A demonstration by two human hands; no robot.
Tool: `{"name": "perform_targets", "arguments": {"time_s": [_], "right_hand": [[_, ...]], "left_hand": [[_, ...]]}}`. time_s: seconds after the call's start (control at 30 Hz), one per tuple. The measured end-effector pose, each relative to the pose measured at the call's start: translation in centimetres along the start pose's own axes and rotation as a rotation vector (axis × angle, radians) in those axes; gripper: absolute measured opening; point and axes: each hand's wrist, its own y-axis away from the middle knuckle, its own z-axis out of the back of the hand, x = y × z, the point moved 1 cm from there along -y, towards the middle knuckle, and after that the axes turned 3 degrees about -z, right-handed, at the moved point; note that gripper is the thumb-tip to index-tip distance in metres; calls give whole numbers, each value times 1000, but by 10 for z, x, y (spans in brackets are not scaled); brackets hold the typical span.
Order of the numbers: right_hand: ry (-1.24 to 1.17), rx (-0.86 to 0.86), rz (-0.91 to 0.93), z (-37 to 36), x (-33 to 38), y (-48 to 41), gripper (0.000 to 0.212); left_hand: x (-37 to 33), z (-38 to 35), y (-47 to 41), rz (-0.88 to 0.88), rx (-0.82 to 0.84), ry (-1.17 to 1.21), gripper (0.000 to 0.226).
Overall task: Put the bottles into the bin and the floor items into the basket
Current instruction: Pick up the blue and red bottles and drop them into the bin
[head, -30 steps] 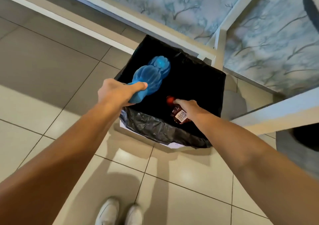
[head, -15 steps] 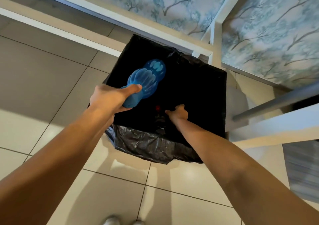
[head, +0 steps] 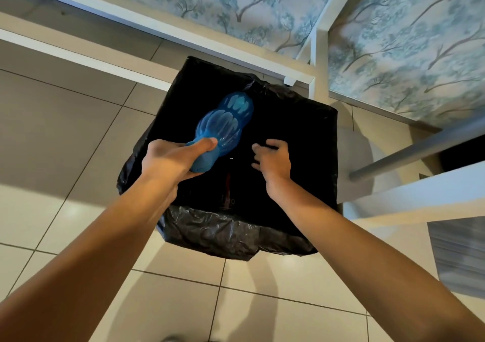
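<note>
the blue bottle point(head: 223, 126) is gripped by the left hand point(head: 170, 160) above the bin point(head: 236, 234); the right hand point(head: 273, 158) is held empty, fingers loose. release is best made over the opening's middle.

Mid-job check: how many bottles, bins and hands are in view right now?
Bottles: 1, blue bottle, gripped by left hand
Bins: 1, black-lined bin
Hands: 2, left hand, empty right hand
Total: 4; dim shape inside bin uncounted, too dark to tell
</note>
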Motion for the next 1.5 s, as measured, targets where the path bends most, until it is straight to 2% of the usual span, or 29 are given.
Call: {"name": "perform_targets", "arguments": {"time_s": [0.13,0.23,0.33,0.4,0.47,0.57,0.63,0.77,0.83,0.9,0.97,1.03,1.13,1.23,1.37,1.43,1.5], "right_hand": [[-470,245,-189,10,34,5,56],[-637,319,-265,27,57,4,65],[-635,498,-280,46,74,11,54],[-555,633,-249,56,81,19,54],[-500,689,-195,62,85,28,47],[-498,630,-109,64,87,43,40],[-497,557,-61,64,86,53,39],[-478,435,4,73,71,71,33],[-463,342,7,78,62,75,43],[-423,239,11,79,52,75,66],[-333,132,32,72,40,70,76],[-155,58,121,56,28,57,69],[338,-31,491,28,7,25,68],[793,85,760,-4,-12,-4,72],[1465,225,1021,-38,-39,-23,83],[1666,261,1082,-50,-51,-31,83],[1764,355,1102,-59,-60,-39,79]], "left_hand": [[-11,12,2,-45,110,-26,29],[-24,41,5,-156,259,-108,39],[-36,83,3,-314,365,-295,59],[-44,106,-1,-392,390,-357,56],[-49,121,-5,-428,406,-370,53],[-52,126,-5,-465,403,-362,54],[-50,120,-4,-481,345,-356,57],[-36,114,-4,-401,228,-375,67],[-25,116,-6,-360,155,-396,58],[-12,117,-12,-269,124,-316,52],[-2,115,-17,-177,145,-214,53],[4,111,-20,-138,162,-183,48],[9,97,-28,-146,127,-180,27],[14,85,-37,-179,53,-220,19],[23,84,-42,-206,17,-387,36],[25,86,-43,-205,5,-415,45],[27,87,-45,-187,3,-431,48]]}}
